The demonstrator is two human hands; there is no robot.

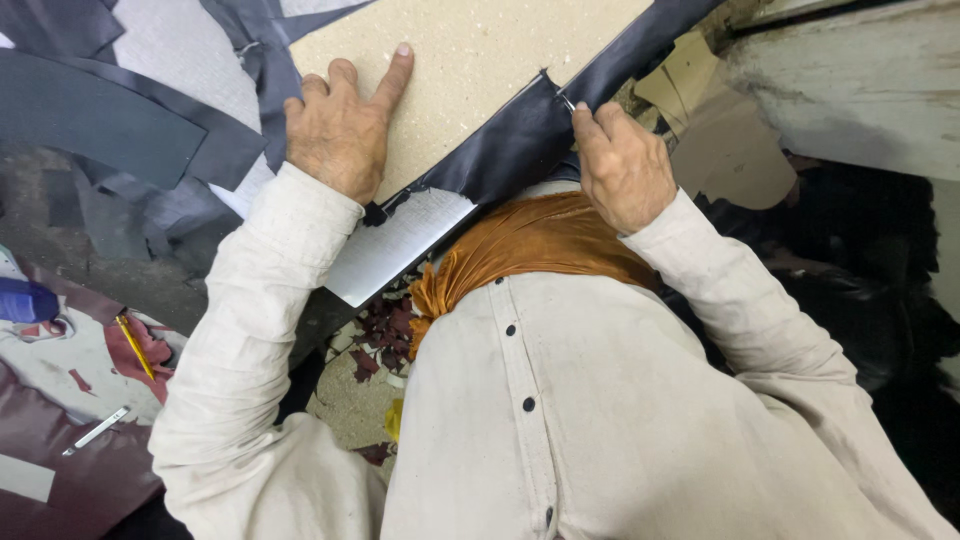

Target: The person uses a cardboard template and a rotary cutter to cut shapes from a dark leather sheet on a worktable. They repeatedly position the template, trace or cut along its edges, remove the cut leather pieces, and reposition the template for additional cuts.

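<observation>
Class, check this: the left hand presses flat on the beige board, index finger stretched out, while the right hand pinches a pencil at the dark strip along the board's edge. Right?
Not quite. The head view shows the right hand pinching a small metal tool, not a pencil, at the dark strip. The left hand does press on the beige board.

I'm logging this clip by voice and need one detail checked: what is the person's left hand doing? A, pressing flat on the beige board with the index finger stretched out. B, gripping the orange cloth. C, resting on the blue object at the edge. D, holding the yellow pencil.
A: the left hand lies palm down on the beige board, index finger extended, while the yellow pencil lies apart from it, lower down.
</observation>
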